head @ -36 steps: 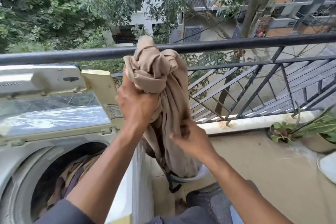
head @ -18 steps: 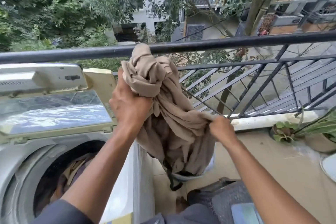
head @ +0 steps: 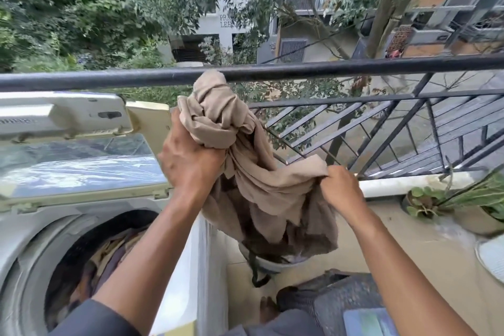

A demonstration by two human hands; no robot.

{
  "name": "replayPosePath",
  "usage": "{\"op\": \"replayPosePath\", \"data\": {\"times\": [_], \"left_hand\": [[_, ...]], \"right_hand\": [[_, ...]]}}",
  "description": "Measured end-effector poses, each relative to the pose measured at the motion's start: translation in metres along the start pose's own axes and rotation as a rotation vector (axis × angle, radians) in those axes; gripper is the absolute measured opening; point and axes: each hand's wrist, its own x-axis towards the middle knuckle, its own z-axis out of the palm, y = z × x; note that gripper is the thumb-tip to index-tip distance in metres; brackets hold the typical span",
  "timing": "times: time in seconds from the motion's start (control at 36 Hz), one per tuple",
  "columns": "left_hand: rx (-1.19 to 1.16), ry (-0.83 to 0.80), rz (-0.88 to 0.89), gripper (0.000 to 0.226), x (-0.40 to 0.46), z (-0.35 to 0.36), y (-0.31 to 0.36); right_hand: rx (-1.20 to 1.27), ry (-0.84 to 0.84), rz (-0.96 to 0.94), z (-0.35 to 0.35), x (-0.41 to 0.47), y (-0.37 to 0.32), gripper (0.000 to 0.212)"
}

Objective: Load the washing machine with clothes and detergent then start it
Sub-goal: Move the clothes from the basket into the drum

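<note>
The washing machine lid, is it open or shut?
Open. The lid stands raised behind the drum opening, and clothes already lie visible inside the drum.

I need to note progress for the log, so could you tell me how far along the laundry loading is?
Partly done: the washing machine has its lid up and clothes in the drum. In hand: the left hand grips a bunched beige garment while the right hand pinches its edge, beside the machine. Left: dropping it in, detergent (none visible), closing the lid and starting.
</note>
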Motion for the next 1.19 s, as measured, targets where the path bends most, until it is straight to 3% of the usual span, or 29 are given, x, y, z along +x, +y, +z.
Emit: {"op": "replayPosePath", "data": {"times": [0.22,0.33,0.42,0.47,0.58,0.64,0.75,0.86,0.92,1.03,1.06,1.14,1.19], "left_hand": [[0.011,-0.084,-0.087,0.088,-0.002,0.002,-0.007],[-0.089,-0.215,-0.215,0.068,0.006,0.0,-0.012],[-0.348,-0.359,-0.291,0.053,0.008,0.0,-0.015],[-0.496,-0.478,-0.271,0.054,0.005,0.001,-0.015],[-0.328,-0.691,-0.029,0.033,-0.008,0.004,-0.004],[-0.247,-0.643,0.015,0.046,-0.012,0.012,0.002],[-0.164,-0.457,0.043,0.069,-0.014,0.017,0.005],[-0.133,-0.333,-0.002,0.069,-0.014,0.01,0.011],[-0.161,-0.286,-0.017,0.068,-0.013,0.01,0.013],[-0.219,-0.192,-0.091,0.055,-0.014,0.004,0.022],[-0.241,-0.165,-0.11,0.054,-0.013,0.002,0.024],[-0.262,-0.105,-0.114,0.049,-0.009,-0.006,0.032],[-0.289,-0.079,-0.097,0.044,-0.007,-0.012,0.038]], "right_hand": [[0.592,0.227,-0.168,-0.058,-0.01,-0.04,0.021],[0.986,0.217,-0.296,-0.082,-0.029,-0.069,0.023],[1.062,0.146,-0.377,-0.09,-0.041,-0.088,0.036],[1.044,0.075,-0.406,-0.084,-0.046,-0.1,0.032],[0.802,0.044,-0.448,-0.058,-0.05,-0.117,0.021],[0.719,0.016,-0.524,-0.048,-0.051,-0.118,0.015],[0.609,-0.033,-0.62,-0.04,-0.046,-0.109,0.024],[0.772,-0.179,-0.683,-0.038,-0.045,-0.091,0.061],[0.803,-0.083,-0.635,-0.028,-0.05,-0.078,0.064],[0.658,0.129,-0.388,0.021,-0.056,-0.036,0.043],[0.582,0.095,-0.313,0.032,-0.058,-0.027,0.049],[0.363,-0.127,-0.158,0.062,-0.06,-0.01,0.096],[0.252,-0.15,-0.134,0.076,-0.059,-0.006,0.107]]}}
